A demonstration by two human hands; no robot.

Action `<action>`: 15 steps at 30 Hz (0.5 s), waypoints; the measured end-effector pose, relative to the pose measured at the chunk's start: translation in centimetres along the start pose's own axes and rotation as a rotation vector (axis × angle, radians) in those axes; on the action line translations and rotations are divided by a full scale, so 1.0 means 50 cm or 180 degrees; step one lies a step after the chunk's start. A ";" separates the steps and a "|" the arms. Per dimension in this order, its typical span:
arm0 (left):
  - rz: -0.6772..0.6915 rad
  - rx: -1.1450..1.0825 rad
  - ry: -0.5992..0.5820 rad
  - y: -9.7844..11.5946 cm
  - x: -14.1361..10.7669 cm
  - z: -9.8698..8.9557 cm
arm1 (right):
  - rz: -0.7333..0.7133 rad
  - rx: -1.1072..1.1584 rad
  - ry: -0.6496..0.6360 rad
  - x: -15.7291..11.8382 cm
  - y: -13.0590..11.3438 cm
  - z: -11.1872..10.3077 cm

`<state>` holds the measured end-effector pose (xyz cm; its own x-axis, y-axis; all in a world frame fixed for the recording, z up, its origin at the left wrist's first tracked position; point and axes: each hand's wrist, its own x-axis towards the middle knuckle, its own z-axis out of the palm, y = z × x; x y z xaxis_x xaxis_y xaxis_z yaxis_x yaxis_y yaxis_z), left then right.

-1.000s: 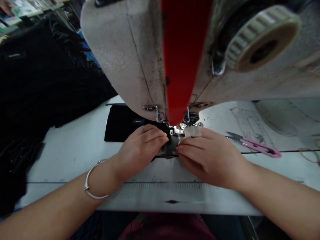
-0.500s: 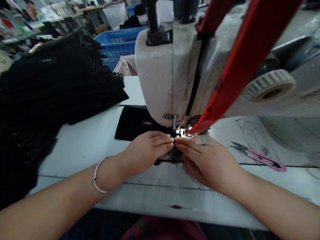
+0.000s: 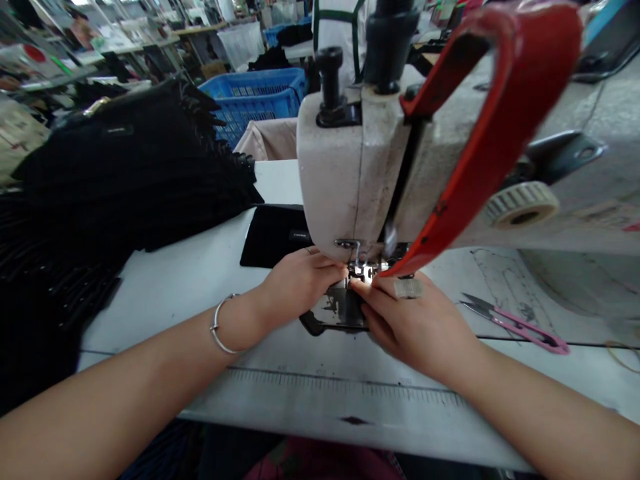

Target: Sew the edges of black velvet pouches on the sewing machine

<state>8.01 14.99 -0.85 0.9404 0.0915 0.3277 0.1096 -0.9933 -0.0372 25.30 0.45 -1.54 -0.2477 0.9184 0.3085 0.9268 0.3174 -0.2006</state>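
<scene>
A black fabric piece [image 3: 267,237] with a small label [image 3: 301,235] lies on the sewing machine bed, partly behind the machine head and under my fingers. My left hand [image 3: 305,280], with a bracelet at the wrist, has its fingers pressed together on the fabric's near edge, left of the presser foot [image 3: 363,272]. Just right of the foot, my right hand [image 3: 415,320] pinches at the same edge; a light wrap [image 3: 409,289] circles one finger. Little of the cloth shows between my fingertips. The sewing machine [image 3: 333,180] stands over both hands.
A red curved bar [image 3: 470,153] slants down in front of the machine head. Pink-handled thread snips [image 3: 520,325] lie on the right. Stacked black fabric pieces [image 3: 135,173] fill the left side. Behind stands a blue crate [image 3: 255,100]. A ruler scale [image 3: 350,385] runs along the table's front.
The fabric piece has moved away from me, further behind the machine head, and more of the metal plate shows below the foot. My fingertips stay near the foot. The view has shifted slightly.
</scene>
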 end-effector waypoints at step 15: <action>-0.0376 0.0299 -0.0728 -0.017 -0.007 -0.031 | 0.0025 -0.0083 -0.0033 -0.006 0.008 0.001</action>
<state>7.11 15.67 0.52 0.9664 0.2306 0.1135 0.2422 -0.9648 -0.1021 25.72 0.30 -1.77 -0.2431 0.9233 0.2974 0.9358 0.3040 -0.1787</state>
